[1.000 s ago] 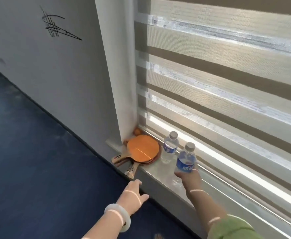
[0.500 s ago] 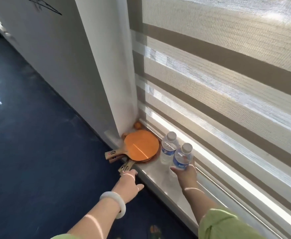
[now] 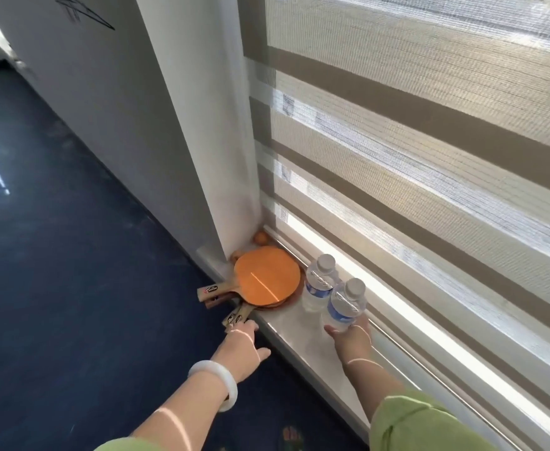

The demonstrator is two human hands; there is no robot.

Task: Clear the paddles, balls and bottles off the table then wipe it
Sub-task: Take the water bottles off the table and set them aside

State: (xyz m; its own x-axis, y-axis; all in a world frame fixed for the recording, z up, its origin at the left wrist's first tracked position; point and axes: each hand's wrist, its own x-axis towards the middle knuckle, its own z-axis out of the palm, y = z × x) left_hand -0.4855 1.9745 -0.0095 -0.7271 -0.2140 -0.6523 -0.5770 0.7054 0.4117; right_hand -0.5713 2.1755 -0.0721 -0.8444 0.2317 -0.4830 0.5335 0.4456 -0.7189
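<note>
A striped window blind (image 3: 429,157) fills the space above and to the right of your grip, and dark blue floor (image 3: 55,288) spreads out to its left. A white wall (image 3: 195,109) rises beyond it and meets the pale windowsill (image 3: 299,333) in a corner.

A stack of paddles (image 3: 267,281) lies flat on the sill, left of your grip and a little further away. The orange blades sit toward the corner and the wooden handles point out over the sill's edge toward the floor. Your left hand (image 3: 241,349) reaches toward them with fingers straight and holds nothing. Its tips are at the end of the nearest handle (image 3: 236,317), though contact cannot be judged.

Your right hand (image 3: 353,340) is wrapped round the lower part of a water bottle (image 3: 345,307). The bottle stands upright on the sill with its cap up. A second bottle (image 3: 319,284) stands upright just beyond the grip, beside the first and right of the paddles.

A white bracelet (image 3: 216,382) circles your left wrist. An orange ball (image 3: 261,238) sits in the corner, furthest from the grip.
</note>
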